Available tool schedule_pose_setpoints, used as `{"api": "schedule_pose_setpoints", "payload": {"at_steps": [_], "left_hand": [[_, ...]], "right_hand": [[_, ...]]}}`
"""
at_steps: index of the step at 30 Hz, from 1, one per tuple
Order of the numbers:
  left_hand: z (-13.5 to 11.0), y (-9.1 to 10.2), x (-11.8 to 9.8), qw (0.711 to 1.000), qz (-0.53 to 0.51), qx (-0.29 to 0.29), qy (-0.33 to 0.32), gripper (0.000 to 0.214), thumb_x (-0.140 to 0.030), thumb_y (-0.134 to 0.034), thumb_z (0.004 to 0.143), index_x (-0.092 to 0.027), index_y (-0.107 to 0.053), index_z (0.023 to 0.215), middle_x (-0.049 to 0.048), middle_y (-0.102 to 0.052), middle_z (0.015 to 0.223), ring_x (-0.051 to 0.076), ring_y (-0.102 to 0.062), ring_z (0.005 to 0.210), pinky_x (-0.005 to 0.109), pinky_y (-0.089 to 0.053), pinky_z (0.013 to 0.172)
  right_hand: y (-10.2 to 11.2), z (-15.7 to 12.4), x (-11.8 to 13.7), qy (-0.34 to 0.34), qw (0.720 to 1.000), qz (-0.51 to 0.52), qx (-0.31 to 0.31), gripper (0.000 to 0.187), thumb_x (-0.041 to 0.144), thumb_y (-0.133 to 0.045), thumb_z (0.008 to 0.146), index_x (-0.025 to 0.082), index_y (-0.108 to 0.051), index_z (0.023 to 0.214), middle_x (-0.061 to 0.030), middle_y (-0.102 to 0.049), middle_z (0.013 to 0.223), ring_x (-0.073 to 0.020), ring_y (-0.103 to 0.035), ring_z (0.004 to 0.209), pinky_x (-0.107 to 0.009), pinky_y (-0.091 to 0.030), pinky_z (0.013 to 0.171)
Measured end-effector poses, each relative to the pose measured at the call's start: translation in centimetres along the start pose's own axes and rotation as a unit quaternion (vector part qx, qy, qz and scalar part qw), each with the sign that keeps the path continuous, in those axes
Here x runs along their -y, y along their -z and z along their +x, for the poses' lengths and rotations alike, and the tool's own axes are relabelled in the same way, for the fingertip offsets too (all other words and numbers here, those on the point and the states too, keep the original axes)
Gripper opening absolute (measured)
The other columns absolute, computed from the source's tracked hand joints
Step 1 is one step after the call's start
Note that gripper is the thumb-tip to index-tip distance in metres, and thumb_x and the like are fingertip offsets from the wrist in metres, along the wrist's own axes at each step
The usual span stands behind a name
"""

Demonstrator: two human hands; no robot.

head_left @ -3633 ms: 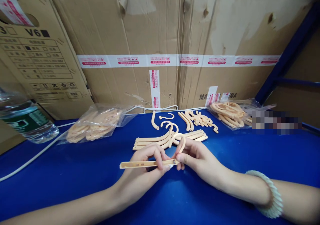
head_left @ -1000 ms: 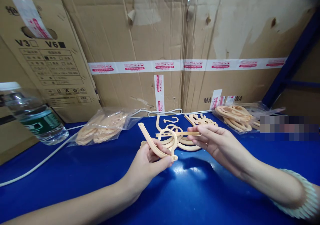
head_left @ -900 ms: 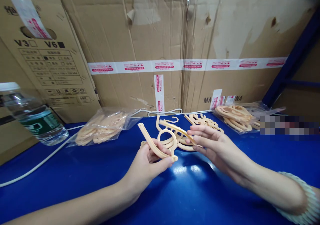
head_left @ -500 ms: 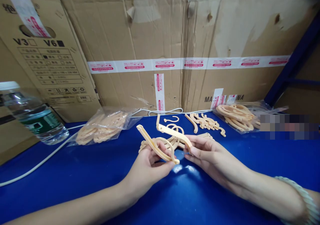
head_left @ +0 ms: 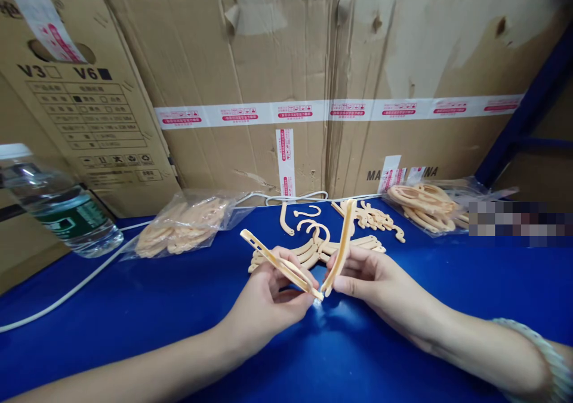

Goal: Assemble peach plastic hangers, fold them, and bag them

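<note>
My left hand (head_left: pixel 271 301) is closed on a cream plastic hanger arm (head_left: pixel 263 251), tilted up to the left, with a curved hook lying alongside it. Pinched in my right hand (head_left: pixel 373 280) is a second hanger arm (head_left: pixel 344 242), held nearly upright with its hollow side facing me. The lower ends of both pieces nearly meet between my fingertips; whether they touch I cannot tell. Just behind my hands, hangers (head_left: pixel 308 251) with hooks lie stacked on the blue table (head_left: pixel 215 313). A loose hook (head_left: pixel 308 211) and a single arm (head_left: pixel 285 221) lie beyond them.
Several loose hanger arms (head_left: pixel 376 219) lie at the back right. Plastic bags of hanger parts rest at left (head_left: pixel 183 224) and right (head_left: pixel 425 206). A water bottle (head_left: pixel 67 212) and white cable (head_left: pixel 67 295) are on the left. Cardboard boxes (head_left: pixel 250 62) stand behind.
The hanger arm in my right hand has swung from pointing left to nearly upright, its lower end now close to the left piece. My left hand's piece has tilted slightly.
</note>
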State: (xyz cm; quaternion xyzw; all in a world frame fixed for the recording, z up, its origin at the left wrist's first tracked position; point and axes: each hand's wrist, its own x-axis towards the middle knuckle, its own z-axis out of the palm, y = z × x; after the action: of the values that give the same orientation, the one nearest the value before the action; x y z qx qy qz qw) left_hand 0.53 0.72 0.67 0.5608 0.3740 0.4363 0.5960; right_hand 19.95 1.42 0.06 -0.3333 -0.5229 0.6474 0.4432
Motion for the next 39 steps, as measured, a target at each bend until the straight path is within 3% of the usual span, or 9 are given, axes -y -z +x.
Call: {"api": "schedule_pose_setpoints", "payload": {"at_steps": [7,14,20,25,28,31,34,39], "left_hand": [[0.1,0.0,0.1,1.000,0.000,-0.015,0.018,0.034,-0.013,-0.078,0.062,-0.021,-0.050,0.080,-0.0027,-0.070,0.076,0.016,-0.068,0.076,0.028,-0.054,0.075],[0.0,0.1,0.3,0.998,0.039,-0.044,0.024,0.032,-0.019,-0.078,0.060,-0.020,-0.055,0.083,0.0035,-0.073,0.080,0.021,-0.069,0.080,0.034,-0.055,0.076],[0.0,0.3,0.4,0.998,0.041,-0.042,0.010,0.029,-0.017,-0.078,0.062,-0.021,-0.052,0.075,-0.0001,-0.072,0.075,0.019,-0.069,0.078,0.028,-0.055,0.069],[-0.1,0.6,0.1,0.998,0.030,-0.047,0.022,0.030,-0.019,-0.082,0.063,-0.019,-0.056,0.079,-0.0010,-0.073,0.076,0.016,-0.068,0.077,0.025,-0.053,0.074],[0.3,1.4,-0.6,0.998,0.015,-0.048,0.023,0.032,-0.021,-0.084,0.067,-0.018,-0.058,0.085,0.0000,-0.074,0.079,0.014,-0.067,0.072,0.024,-0.052,0.071],[1.1,2.9,-1.7,0.998,-0.005,-0.060,0.009,0.033,-0.023,-0.085,0.068,-0.018,-0.059,0.088,0.0009,-0.075,0.081,0.013,-0.067,0.073,0.022,-0.052,0.071],[2.0,4.5,-2.8,0.996,-0.020,-0.081,0.003,0.030,-0.023,-0.086,0.066,-0.018,-0.062,0.083,-0.0007,-0.072,0.075,0.011,-0.065,0.073,0.019,-0.050,0.071],[3.2,6.9,-4.0,0.995,0.093,-0.024,-0.025,0.022,-0.028,-0.084,0.067,-0.018,-0.066,0.071,0.0019,-0.069,0.074,0.013,-0.061,0.068,0.019,-0.046,0.060]], "right_hand": [[0.1,0.1,0.1,0.004,0.999,-0.034,0.026,0.026,0.033,-0.085,0.068,0.020,-0.069,0.083,0.0002,-0.072,0.077,-0.0133,-0.066,0.073,-0.028,-0.053,0.074],[0.2,0.0,0.3,0.015,0.997,-0.070,0.024,0.026,0.035,-0.085,0.067,0.019,-0.067,0.079,-0.0007,-0.073,0.073,-0.0142,-0.068,0.071,-0.028,-0.055,0.073],[-0.2,-0.5,0.1,0.036,0.991,-0.125,-0.006,0.025,0.035,-0.085,0.067,0.021,-0.068,0.079,-0.0022,-0.073,0.076,-0.0180,-0.069,0.071,-0.031,-0.057,0.070],[-0.5,-0.4,0.2,0.049,0.990,-0.132,-0.027,0.027,0.033,-0.085,0.065,0.021,-0.065,0.077,-0.0007,-0.071,0.075,-0.0170,-0.067,0.069,-0.030,-0.056,0.068],[0.3,0.1,1.2,0.067,0.987,-0.138,-0.040,0.024,0.029,-0.083,0.068,0.021,-0.062,0.076,0.0026,-0.067,0.070,-0.0132,-0.064,0.064,-0.025,-0.053,0.062],[2.5,0.8,3.2,0.106,0.979,-0.173,-0.026,0.020,0.029,-0.081,0.071,0.021,-0.064,0.079,0.0028,-0.067,0.068,-0.0130,-0.064,0.063,-0.024,-0.052,0.059],[5.4,1.5,5.2,0.155,0.944,-0.292,0.018,0.018,0.034,-0.081,0.073,0.020,-0.069,0.077,-0.0007,-0.069,0.071,-0.0154,-0.064,0.064,-0.026,-0.050,0.058],[8.8,2.3,7.0,0.258,0.803,-0.533,0.070,0.013,0.034,-0.072,0.083,0.021,-0.072,0.083,-0.0041,-0.072,0.082,-0.0204,-0.065,0.080,-0.033,-0.050,0.074]]}}
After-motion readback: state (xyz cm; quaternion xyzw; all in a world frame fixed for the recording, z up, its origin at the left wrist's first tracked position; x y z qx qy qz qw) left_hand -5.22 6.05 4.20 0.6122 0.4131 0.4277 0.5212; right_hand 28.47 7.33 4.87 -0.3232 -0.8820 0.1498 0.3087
